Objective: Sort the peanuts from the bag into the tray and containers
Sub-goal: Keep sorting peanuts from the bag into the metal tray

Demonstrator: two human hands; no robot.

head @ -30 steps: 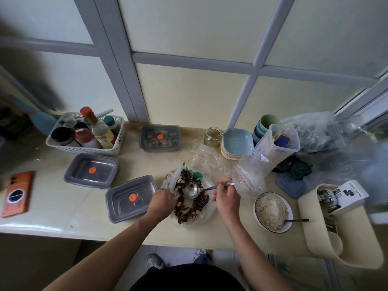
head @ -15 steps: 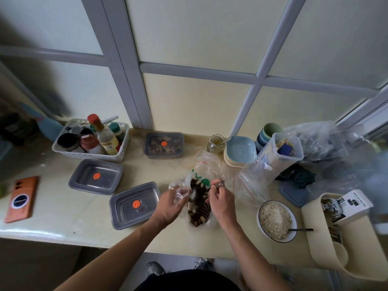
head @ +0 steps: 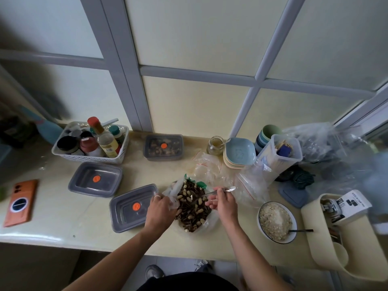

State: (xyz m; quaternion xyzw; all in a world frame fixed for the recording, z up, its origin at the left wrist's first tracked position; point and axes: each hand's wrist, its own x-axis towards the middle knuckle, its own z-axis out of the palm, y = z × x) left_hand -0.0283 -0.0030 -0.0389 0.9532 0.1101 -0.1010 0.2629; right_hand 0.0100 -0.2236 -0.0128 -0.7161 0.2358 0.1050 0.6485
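**L hand on bag rim, R hand on spoon**

My left hand (head: pixel 159 208) pinches the left edge of the clear bag (head: pixel 210 224), fingers curled on the plastic, ring visible on one finger. My right hand (head: pixel 223 203) grips a metal spoon (head: pixel 229 189); one end pokes out past my knuckles to the right, the other end points into the bag. Can't tell if anything is on the spoon.

The bag lies open on the counter (head: pixel 63 223) btwn both hands, full of pale peanuts (head: pixel 189 196) mixed w/ dark striped seeds.

Just left of my left hand: grey lidded container (head: pixel 126 208) w/ orange sticker. A 2nd one (head: pixel 95 178) further left and back. A 3rd (head: pixel 163 147) near the window, dark contents inside.

Right of the bag: empty zip bags (head: pixel 247 185), then a bowl of oats (head: pixel 275 221) w/ a utensil handle sticking out.

Far left: orange phone (head: pixel 21 202). Back left: white basket (head: pixel 88 158) of bottles.
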